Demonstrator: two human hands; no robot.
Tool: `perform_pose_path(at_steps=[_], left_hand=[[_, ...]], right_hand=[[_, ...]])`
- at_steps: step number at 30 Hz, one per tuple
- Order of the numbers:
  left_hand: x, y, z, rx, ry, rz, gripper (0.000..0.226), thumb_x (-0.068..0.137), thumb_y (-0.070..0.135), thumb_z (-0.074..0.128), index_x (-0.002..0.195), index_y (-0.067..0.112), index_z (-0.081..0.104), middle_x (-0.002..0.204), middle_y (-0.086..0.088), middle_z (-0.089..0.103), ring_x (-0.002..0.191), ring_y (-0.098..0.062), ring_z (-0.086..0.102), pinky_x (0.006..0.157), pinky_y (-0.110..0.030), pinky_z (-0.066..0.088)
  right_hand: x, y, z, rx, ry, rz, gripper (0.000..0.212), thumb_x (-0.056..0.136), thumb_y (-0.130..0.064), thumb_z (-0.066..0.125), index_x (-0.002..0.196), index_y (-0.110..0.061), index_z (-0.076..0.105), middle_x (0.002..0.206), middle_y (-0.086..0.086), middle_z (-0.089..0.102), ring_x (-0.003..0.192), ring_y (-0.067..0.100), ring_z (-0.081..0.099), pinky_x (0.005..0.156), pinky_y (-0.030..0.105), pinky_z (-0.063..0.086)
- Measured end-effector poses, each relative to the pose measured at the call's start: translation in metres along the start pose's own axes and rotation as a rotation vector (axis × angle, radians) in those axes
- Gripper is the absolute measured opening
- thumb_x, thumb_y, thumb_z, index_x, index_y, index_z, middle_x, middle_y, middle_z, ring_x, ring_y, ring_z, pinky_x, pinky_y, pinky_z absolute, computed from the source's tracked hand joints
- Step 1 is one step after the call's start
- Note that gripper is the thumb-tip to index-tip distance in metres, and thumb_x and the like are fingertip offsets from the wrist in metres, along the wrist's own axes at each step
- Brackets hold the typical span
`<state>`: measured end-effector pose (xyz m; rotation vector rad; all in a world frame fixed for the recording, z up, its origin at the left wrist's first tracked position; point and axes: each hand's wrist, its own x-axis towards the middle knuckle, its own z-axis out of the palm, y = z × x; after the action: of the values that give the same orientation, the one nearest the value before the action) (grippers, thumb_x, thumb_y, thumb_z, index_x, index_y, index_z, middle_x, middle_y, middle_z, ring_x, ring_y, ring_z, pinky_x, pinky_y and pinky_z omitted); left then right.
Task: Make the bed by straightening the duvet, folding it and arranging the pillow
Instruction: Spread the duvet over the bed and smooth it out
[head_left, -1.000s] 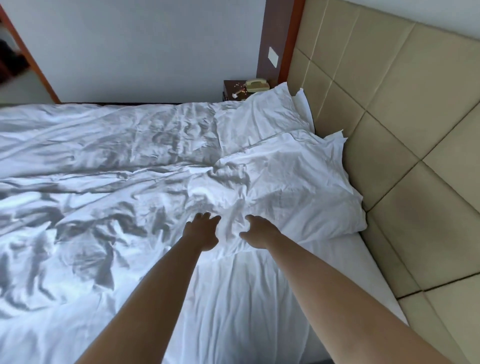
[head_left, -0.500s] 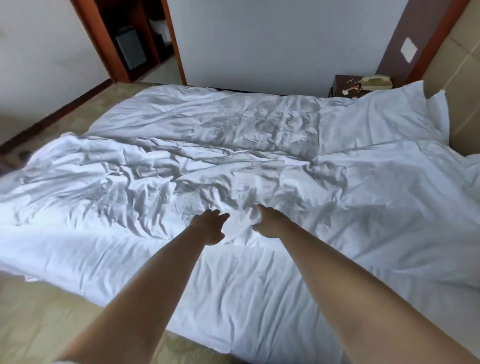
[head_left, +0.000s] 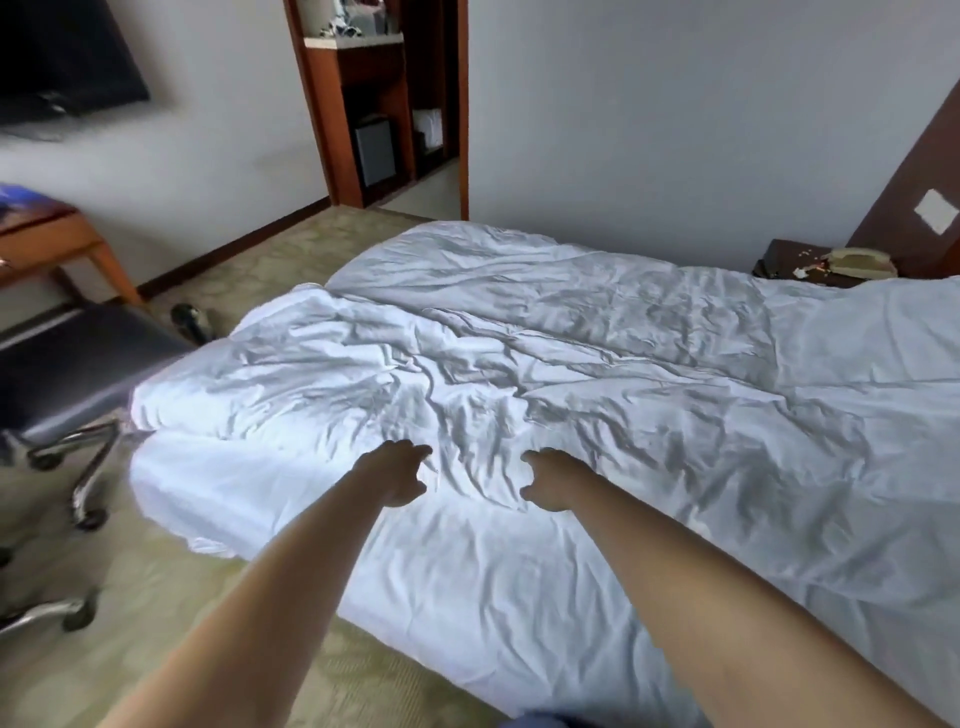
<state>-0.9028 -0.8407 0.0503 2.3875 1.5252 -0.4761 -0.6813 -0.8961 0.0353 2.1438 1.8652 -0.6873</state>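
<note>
Duvet (head_left: 519, 374) soft, light, creased. Your left hand (head_left: 397, 475) and right hand (head_left: 550, 480) hover with released grip; take its near edge.

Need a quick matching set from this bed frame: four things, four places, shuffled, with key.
Things:
1. duvet
2. telephone
3. office chair
4. television

Places:
A. on the wall, upper left
B. on the nightstand by the far wall
C. rumpled across the bed
D. on the floor beside the bed's foot end

Pairs: 1-C, 2-B, 3-D, 4-A
</note>
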Motion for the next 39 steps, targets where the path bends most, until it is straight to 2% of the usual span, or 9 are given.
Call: perform_pose_path(at_steps=[6,12,18,20,24,31,34,37,39], left_hand=[[0.020,-0.121,-0.022,-0.067,0.063,-0.073,0.061,0.093,0.031,0.051,0.149,0.028,0.027,0.149,-0.002,0.035,0.135,-0.024,0.035,0.106,-0.042,0.037],[0.074,-0.222,-0.038,0.000,0.021,-0.072,0.062,0.095,0.031,0.049,0.150,0.027,0.021,0.151,-0.001,0.030,0.138,-0.023,0.031,0.106,-0.043,0.037],[0.122,-0.320,-0.066,0.016,-0.056,-0.107,0.061,0.094,0.027,0.050,0.149,0.026,0.023,0.146,-0.003,0.036,0.134,-0.024,0.034,0.104,-0.044,0.040],[0.137,-0.348,-0.076,0.022,-0.062,-0.082,0.060,0.095,0.028,0.048,0.149,0.027,0.024,0.151,-0.002,0.031,0.138,-0.023,0.031,0.107,-0.043,0.037],[0.169,-0.408,-0.093,0.082,-0.058,-0.029,0.059,0.096,0.029,0.045,0.150,0.029,0.022,0.157,0.000,0.021,0.143,-0.022,0.023,0.110,-0.043,0.034],[0.224,-0.538,-0.107,0.197,-0.046,0.087,0.058,0.095,0.025,0.044,0.149,0.030,0.025,0.155,-0.001,0.024,0.141,-0.024,0.026,0.109,-0.042,0.034],[0.235,-0.589,-0.116,0.203,-0.072,0.183,0.059,0.095,0.025,0.044,0.150,0.029,0.023,0.154,-0.001,0.024,0.140,-0.023,0.027,0.110,-0.042,0.033],[0.258,-0.639,-0.129,0.188,-0.075,0.214,0.059,0.093,0.024,0.045,0.148,0.030,0.028,0.147,-0.003,0.035,0.134,-0.026,0.035,0.108,-0.042,0.035],[0.274,-0.663,-0.141,0.177,-0.083,0.231,0.059,0.093,0.025,0.046,0.148,0.029,0.027,0.149,-0.005,0.033,0.136,-0.026,0.034,0.110,-0.043,0.033]], right_hand=[[0.065,-0.110,-0.021,-0.081,0.074,-0.041,0.050,0.095,-0.033,0.047,0.141,-0.017,0.036,0.141,0.009,0.042,0.129,0.028,0.043,0.099,0.036,0.039],[0.173,-0.205,-0.035,-0.054,0.049,-0.144,0.054,0.094,-0.036,0.048,0.143,-0.017,0.036,0.142,0.010,0.042,0.130,0.029,0.042,0.102,0.037,0.038],[0.263,-0.284,-0.068,0.021,0.003,-0.111,0.051,0.093,-0.035,0.047,0.141,-0.019,0.037,0.140,0.009,0.045,0.128,0.028,0.044,0.100,0.036,0.042],[0.284,-0.309,-0.074,0.027,-0.019,-0.102,0.053,0.091,-0.031,0.048,0.141,-0.020,0.036,0.140,0.008,0.045,0.127,0.028,0.045,0.101,0.037,0.042],[0.324,-0.360,-0.085,0.001,-0.012,-0.075,0.059,0.092,-0.038,0.048,0.146,-0.018,0.032,0.147,0.008,0.039,0.133,0.027,0.040,0.105,0.037,0.038],[0.376,-0.478,-0.089,0.031,0.003,0.055,0.062,0.092,-0.046,0.049,0.146,-0.019,0.032,0.147,0.008,0.040,0.133,0.027,0.041,0.104,0.038,0.038],[0.386,-0.536,-0.093,0.057,-0.007,0.117,0.063,0.092,-0.048,0.049,0.146,-0.017,0.034,0.148,0.009,0.039,0.135,0.027,0.038,0.107,0.039,0.036],[0.398,-0.580,-0.104,0.094,0.027,0.170,0.062,0.092,-0.048,0.050,0.144,-0.017,0.037,0.145,0.011,0.041,0.134,0.028,0.039,0.108,0.039,0.035],[0.409,-0.601,-0.112,0.113,0.029,0.199,0.062,0.092,-0.049,0.049,0.144,-0.017,0.036,0.144,0.011,0.042,0.134,0.028,0.040,0.107,0.038,0.035]])
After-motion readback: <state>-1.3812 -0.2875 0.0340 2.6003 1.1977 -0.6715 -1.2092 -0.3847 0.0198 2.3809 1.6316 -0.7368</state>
